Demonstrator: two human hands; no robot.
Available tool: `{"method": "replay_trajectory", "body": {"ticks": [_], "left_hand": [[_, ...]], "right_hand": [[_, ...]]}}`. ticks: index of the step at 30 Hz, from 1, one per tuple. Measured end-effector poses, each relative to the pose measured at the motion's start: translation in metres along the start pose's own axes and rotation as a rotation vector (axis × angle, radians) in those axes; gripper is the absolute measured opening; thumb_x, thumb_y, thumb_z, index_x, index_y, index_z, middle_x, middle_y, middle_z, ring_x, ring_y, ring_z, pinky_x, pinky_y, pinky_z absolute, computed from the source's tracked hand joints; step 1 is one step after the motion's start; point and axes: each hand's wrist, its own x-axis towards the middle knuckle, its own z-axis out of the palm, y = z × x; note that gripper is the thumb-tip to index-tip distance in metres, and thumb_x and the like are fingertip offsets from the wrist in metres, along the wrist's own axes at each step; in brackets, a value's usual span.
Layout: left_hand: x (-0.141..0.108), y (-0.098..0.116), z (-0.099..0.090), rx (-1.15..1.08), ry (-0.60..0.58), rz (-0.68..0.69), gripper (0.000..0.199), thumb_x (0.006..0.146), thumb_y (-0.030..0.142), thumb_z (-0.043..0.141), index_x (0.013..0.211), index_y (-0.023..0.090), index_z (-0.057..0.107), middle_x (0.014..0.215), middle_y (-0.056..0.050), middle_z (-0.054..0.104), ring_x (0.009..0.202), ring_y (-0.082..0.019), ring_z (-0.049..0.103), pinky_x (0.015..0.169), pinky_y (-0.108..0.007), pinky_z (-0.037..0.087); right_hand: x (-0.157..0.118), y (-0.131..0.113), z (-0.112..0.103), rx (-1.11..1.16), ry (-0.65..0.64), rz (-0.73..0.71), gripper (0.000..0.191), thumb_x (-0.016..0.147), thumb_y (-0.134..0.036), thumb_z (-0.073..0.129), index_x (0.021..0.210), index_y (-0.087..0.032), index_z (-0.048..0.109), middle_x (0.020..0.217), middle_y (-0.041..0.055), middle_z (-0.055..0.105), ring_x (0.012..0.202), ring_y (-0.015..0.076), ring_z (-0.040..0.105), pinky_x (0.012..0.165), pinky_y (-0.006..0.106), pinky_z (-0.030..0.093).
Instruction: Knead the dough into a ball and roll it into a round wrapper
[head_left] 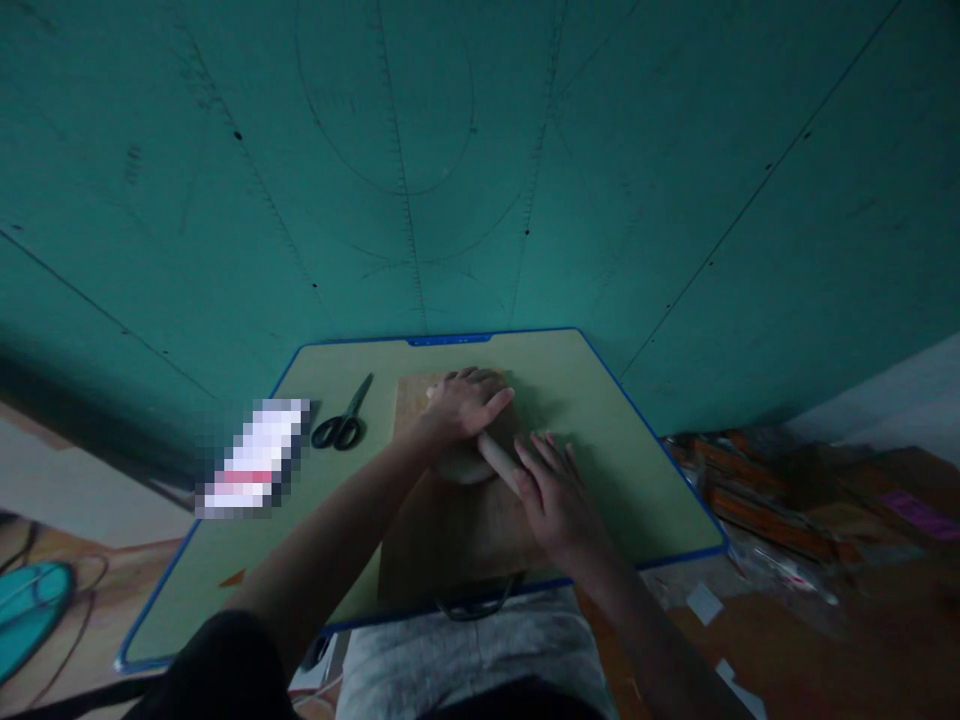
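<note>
A pale, flattened round of what looks like dough [463,468] lies on a wooden board [435,545]. Across it slants a light rolling pin [498,460], its middle stretch bare between my hands. My left hand [466,402] rests over the pin's far part, thumb out to the right, and covers much of the dough. Over the pin's near end is my right hand [556,495], its palm on the pin and fingers reaching past it. Both pin ends are hidden under my hands. To the left lies a pair of scissors [343,425] with black handles.
The board sits on a pale folding table [637,490] with a blue rim, pushed against a green marked wall [480,180]. A blurred-out flat item [259,455] is at the table's left edge. Packaged goods [772,500] lie on the floor at right, a turquoise stool [30,610] at left.
</note>
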Motion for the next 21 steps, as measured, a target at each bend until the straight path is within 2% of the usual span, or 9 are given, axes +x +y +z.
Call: {"method": "replay_trajectory", "body": {"ticks": [4, 6, 8, 11, 13, 15, 18, 19, 21], "left_hand": [[-0.013, 0.0, 0.0, 0.01, 0.057, -0.127, 0.047, 0.102, 0.045, 0.031, 0.117, 0.021, 0.068, 0.129, -0.011, 0.067, 0.124, -0.029, 0.057, 0.104, -0.048, 0.044], [-0.032, -0.004, 0.002, -0.022, 0.119, -0.153, 0.048, 0.102, 0.045, 0.032, 0.125, 0.018, 0.063, 0.136, -0.014, 0.062, 0.131, -0.029, 0.052, 0.11, -0.048, 0.04], [-0.056, -0.012, 0.007, -0.082, 0.226, -0.184, 0.054, 0.101, 0.044, 0.033, 0.143, 0.013, 0.047, 0.15, -0.018, 0.048, 0.142, -0.031, 0.041, 0.116, -0.051, 0.033], [-0.09, -0.024, 0.016, -0.21, 0.362, -0.347, 0.067, 0.101, 0.047, 0.033, 0.154, 0.008, 0.024, 0.159, -0.022, 0.033, 0.147, -0.031, 0.032, 0.117, -0.05, 0.033], [-0.104, -0.028, 0.019, -0.245, 0.32, -0.373, 0.071, 0.099, 0.05, 0.035, 0.154, 0.007, 0.024, 0.157, -0.023, 0.035, 0.146, -0.032, 0.034, 0.116, -0.05, 0.035], [-0.107, -0.026, 0.019, -0.236, 0.204, -0.25, 0.069, 0.098, 0.051, 0.039, 0.152, 0.009, 0.031, 0.156, -0.021, 0.039, 0.145, -0.031, 0.036, 0.117, -0.049, 0.034], [-0.101, -0.012, 0.018, -0.18, 0.074, -0.04, 0.063, 0.096, 0.05, 0.045, 0.146, 0.013, 0.042, 0.152, -0.018, 0.045, 0.144, -0.03, 0.038, 0.118, -0.049, 0.034], [-0.1, -0.005, 0.019, -0.156, 0.065, -0.032, 0.061, 0.096, 0.051, 0.046, 0.144, 0.013, 0.045, 0.15, -0.018, 0.048, 0.142, -0.03, 0.041, 0.117, -0.049, 0.035], [-0.103, 0.009, 0.023, -0.11, 0.099, -0.1, 0.058, 0.096, 0.051, 0.046, 0.138, 0.011, 0.05, 0.144, -0.02, 0.054, 0.137, -0.032, 0.048, 0.113, -0.05, 0.04]], "right_hand": [[0.001, 0.001, 0.0, -0.103, 0.031, 0.025, 0.049, 0.099, -0.041, 0.045, 0.135, -0.011, 0.058, 0.14, 0.0224, 0.057, 0.138, 0.0382, 0.045, 0.112, 0.062, 0.036], [-0.004, -0.007, 0.0, -0.101, 0.041, -0.039, 0.048, 0.096, -0.039, 0.053, 0.135, -0.012, 0.057, 0.142, 0.0217, 0.056, 0.139, 0.0376, 0.044, 0.113, 0.06, 0.037], [-0.009, -0.014, 0.002, -0.056, 0.054, -0.104, 0.039, 0.095, -0.03, 0.055, 0.13, -0.014, 0.06, 0.143, 0.0186, 0.056, 0.139, 0.0346, 0.044, 0.114, 0.057, 0.037], [-0.017, -0.013, 0.007, 0.042, 0.11, -0.088, 0.028, 0.096, -0.025, 0.05, 0.118, -0.014, 0.064, 0.133, 0.0181, 0.063, 0.132, 0.0318, 0.053, 0.109, 0.053, 0.044], [-0.02, -0.003, 0.007, 0.108, 0.155, 0.003, 0.03, 0.098, -0.03, 0.047, 0.116, -0.014, 0.064, 0.121, 0.0185, 0.069, 0.119, 0.0311, 0.062, 0.098, 0.049, 0.053], [-0.023, 0.01, 0.003, 0.157, 0.188, 0.118, 0.035, 0.099, -0.038, 0.044, 0.116, -0.015, 0.063, 0.111, 0.0179, 0.072, 0.104, 0.03, 0.068, 0.085, 0.044, 0.057], [-0.026, 0.025, -0.01, 0.2, 0.201, 0.22, 0.042, 0.099, -0.047, 0.042, 0.113, -0.015, 0.064, 0.101, 0.0171, 0.073, 0.092, 0.0292, 0.071, 0.076, 0.039, 0.057], [-0.027, 0.028, -0.014, 0.209, 0.199, 0.232, 0.043, 0.098, -0.049, 0.042, 0.111, -0.014, 0.065, 0.098, 0.017, 0.074, 0.09, 0.0293, 0.071, 0.074, 0.038, 0.056], [-0.029, 0.03, -0.02, 0.228, 0.193, 0.227, 0.045, 0.098, -0.051, 0.042, 0.107, -0.014, 0.065, 0.092, 0.0163, 0.074, 0.086, 0.0291, 0.071, 0.071, 0.037, 0.056]]}}
